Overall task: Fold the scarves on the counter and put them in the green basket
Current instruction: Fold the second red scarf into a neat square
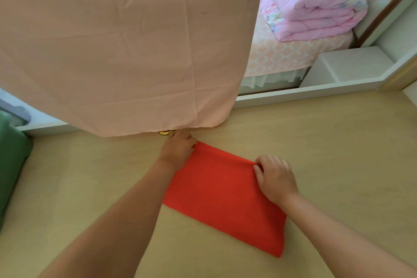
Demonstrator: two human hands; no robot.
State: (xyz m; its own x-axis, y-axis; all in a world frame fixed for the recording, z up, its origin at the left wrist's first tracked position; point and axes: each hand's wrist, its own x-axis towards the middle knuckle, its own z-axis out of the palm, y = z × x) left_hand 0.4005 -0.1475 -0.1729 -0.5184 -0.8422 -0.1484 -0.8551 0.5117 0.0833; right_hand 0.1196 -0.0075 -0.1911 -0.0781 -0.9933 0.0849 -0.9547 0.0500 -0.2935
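Pinching the far edge of the red scarf (225, 196), the left hand (178, 150) gripped its far left corner and the right hand (276, 178) its far right corner, fingers curled onto the cloth. The scarf lay flat as a folded rectangle near the middle of the counter (338, 142). The green basket (11, 165) sat at the counter's left edge, well apart from the scarf. A large pink cloth (124, 40) hung over the counter's far edge, with a small gold object (165, 132) just beside the left hand. Beyond the counter, a folded pink quilt (316, 4) lay on a bed.
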